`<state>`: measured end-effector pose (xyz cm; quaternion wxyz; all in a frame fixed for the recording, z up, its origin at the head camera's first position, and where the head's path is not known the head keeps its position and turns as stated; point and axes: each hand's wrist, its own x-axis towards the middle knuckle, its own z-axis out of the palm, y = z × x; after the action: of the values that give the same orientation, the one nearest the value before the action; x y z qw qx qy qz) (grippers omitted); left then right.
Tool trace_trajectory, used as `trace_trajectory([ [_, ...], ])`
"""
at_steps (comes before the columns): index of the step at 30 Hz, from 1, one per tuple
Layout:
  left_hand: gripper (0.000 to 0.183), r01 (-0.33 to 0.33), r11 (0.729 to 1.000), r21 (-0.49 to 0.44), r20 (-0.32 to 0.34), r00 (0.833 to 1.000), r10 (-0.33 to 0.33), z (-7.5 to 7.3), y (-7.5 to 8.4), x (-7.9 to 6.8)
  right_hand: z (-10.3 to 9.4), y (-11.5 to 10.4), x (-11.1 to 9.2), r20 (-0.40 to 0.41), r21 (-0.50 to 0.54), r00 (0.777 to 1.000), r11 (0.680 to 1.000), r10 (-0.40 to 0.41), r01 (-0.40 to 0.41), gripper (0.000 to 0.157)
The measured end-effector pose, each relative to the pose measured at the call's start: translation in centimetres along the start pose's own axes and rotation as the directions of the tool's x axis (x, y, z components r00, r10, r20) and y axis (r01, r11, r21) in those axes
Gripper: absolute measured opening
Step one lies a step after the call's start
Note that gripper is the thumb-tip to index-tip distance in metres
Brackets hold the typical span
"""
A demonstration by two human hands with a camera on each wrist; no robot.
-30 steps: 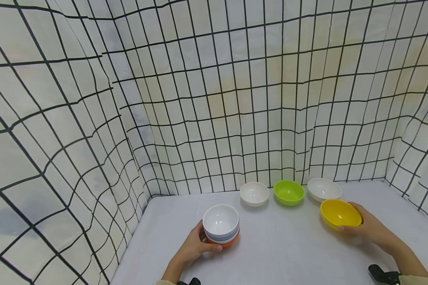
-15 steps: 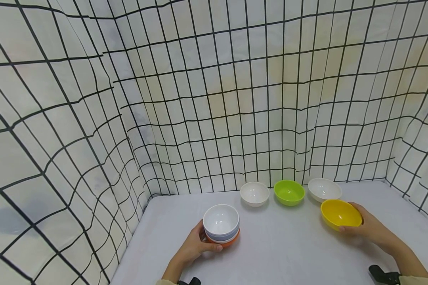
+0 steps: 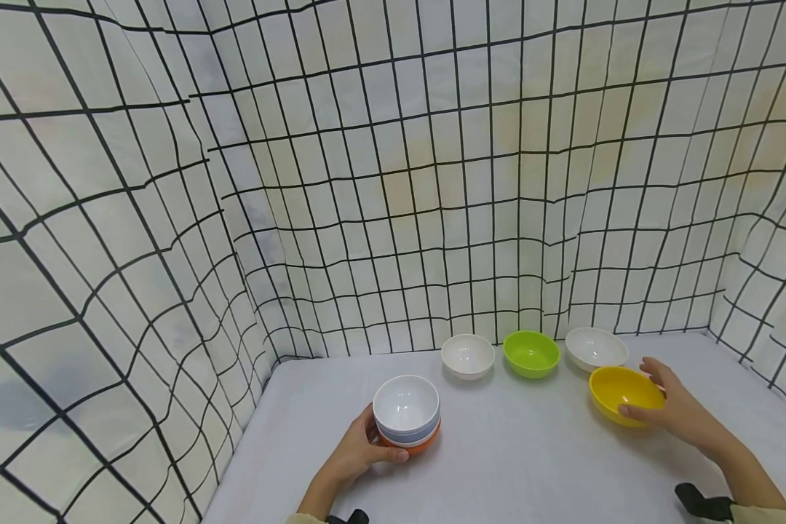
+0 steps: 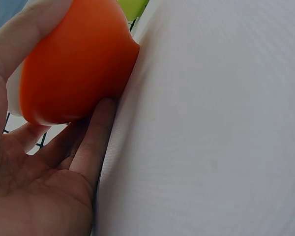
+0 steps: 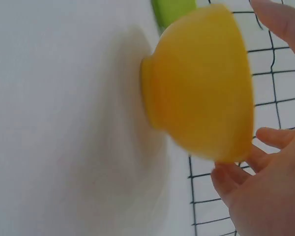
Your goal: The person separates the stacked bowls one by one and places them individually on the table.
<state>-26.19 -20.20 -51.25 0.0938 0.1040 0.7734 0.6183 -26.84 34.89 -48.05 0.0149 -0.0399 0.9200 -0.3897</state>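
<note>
My left hand (image 3: pixel 359 447) grips a stack of bowls at its left side, thumb in front and fingers behind. A white bowl (image 3: pixel 406 405) tops the stack, bluish rims show beneath it, and an orange bowl (image 4: pixel 78 64) is at the bottom, its foot on the cloth in the left wrist view. At the right, a yellow bowl (image 3: pixel 618 397) stands upright on the table. Beside its right rim is my right hand (image 3: pixel 681 411), fingers spread and raised, thumb overlapping the near rim. In the right wrist view, thumb and fingers stand apart around the yellow bowl's rim.
Along the back of the white-covered table (image 3: pixel 498 466) stand a white bowl (image 3: pixel 468 358), a green bowl (image 3: pixel 530 355) and another white bowl (image 3: pixel 596 349), right behind the yellow one. White walls (image 3: pixel 393 255) with a black grid enclose the back and sides.
My right hand has loosened from the yellow bowl, its fingers spreading and lifting off the rim. The bowl stays where it was. My left hand and the stack have not moved.
</note>
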Motion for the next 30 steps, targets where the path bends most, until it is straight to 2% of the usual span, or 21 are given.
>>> trace_trajectory([
  [4,0.104,0.003,1.0,-0.007,0.001,1.0,-0.003,-0.1,-0.2,0.1,0.4,-2.0,-0.2,-0.068,-0.044,0.997,0.998,-0.044,0.041,0.112],
  [7,0.105,0.001,1.0,-0.008,0.003,1.0,-0.001,-0.1,-0.3,0.1,1.0,-3.8,-0.5,-0.096,-0.04,0.992,0.996,-0.081,0.077,0.11],
  [13,0.105,-0.001,1.0,-0.003,0.003,1.0,0.001,0.0,-0.3,0.1,3.2,-7.3,-0.9,-0.096,-0.004,0.978,0.982,-0.187,0.187,0.097],
  [19,0.104,-0.002,1.0,-0.005,0.001,1.0,0.002,0.0,-0.2,0.2,5.8,-10.2,-1.0,-0.051,0.023,0.955,0.955,-0.293,0.294,0.088],
  [26,0.105,-0.004,1.0,-0.003,0.008,1.0,0.004,0.0,-0.2,0.2,9.3,-12.6,0.1,0.055,0.149,0.961,0.954,-0.271,0.261,0.088],
  [30,0.105,-0.002,1.0,0.001,0.006,1.0,0.002,0.1,0.0,0.1,11.3,-14.5,0.8,0.108,0.224,0.95,0.938,-0.293,0.264,0.086],
])
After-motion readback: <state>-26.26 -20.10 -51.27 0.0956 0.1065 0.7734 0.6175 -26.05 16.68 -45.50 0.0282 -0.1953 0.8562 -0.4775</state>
